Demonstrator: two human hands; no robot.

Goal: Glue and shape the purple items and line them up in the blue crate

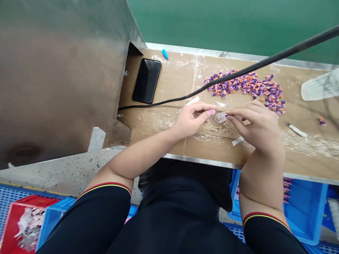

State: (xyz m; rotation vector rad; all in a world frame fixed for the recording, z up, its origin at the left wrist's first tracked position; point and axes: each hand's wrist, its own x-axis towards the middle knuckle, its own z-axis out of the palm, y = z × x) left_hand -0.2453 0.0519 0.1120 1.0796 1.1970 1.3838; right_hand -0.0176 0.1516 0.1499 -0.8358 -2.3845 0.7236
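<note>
My right hand (255, 121) is closed in a pinch, with a tiny dark purple piece (226, 115) showing at the fingertips. Right beside those fingertips, a small round clear dish (220, 118) rests on the cardboard. On the dish's left side, the thumb and index finger of my left hand (192, 118) are drawn together. A pink spot shows at that thumb's tip; whether it is a held piece or the nail I cannot tell. Beyond my right hand spreads a pile of small purple, orange and pink pieces (243, 83).
A black cable (190, 95) crosses above the cardboard-covered bench (169, 141). There are a phone (146, 81), a blue cap-like piece (165, 54), a white-handled knife (296, 129), a loose piece (322, 121) and a white container (320, 86). A metal housing (63, 77) stands left; blue bins (307, 211) sit below.
</note>
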